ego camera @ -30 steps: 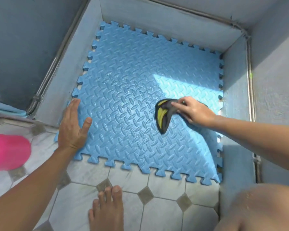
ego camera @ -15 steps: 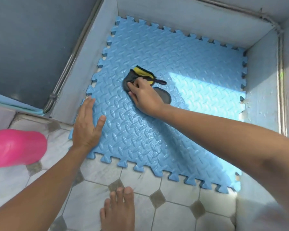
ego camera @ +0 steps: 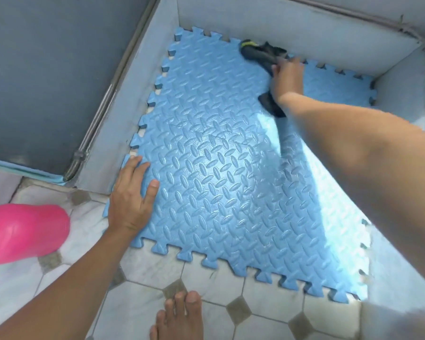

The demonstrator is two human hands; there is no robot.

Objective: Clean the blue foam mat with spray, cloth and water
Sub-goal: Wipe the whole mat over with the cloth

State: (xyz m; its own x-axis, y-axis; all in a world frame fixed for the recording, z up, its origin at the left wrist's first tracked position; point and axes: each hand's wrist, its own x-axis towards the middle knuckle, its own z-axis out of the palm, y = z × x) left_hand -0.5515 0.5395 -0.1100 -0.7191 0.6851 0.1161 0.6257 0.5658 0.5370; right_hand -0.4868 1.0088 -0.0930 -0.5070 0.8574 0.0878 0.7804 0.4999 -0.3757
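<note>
Blue foam mat point(ego camera: 231, 192) w/ diamond-plate ridges & jigsaw edges lies flat on tiled floor point(ego camera: 231, 312) in a walled corner. Right hand point(ego camera: 288, 77) grips dark cloth point(ego camera: 258, 55) w/ yellow trim at far edge; left hand point(ego camera: 130, 195) flat, fingers spread, on near-left corner. Pink plastic container point(ego camera: 22, 231) left.

The blue foam mat point(ego camera: 221, 182) is soft-looking, embossed with a raised diamond-plate pattern, with a slight sheen where sunlight strikes it; its edges are cut in interlocking teeth. The cloth point(ego camera: 258, 55) is dark, matt fabric with a yellow trim. The floor point(ego camera: 268, 305) is glazed, smooth tile, pale with dull grey insets. The pink container point(ego camera: 22, 231) is smooth, glossy plastic. The low wall point(ego camera: 255, 23) looks matt and painted, the pipe point(ego camera: 101, 111) dull metal.
</note>
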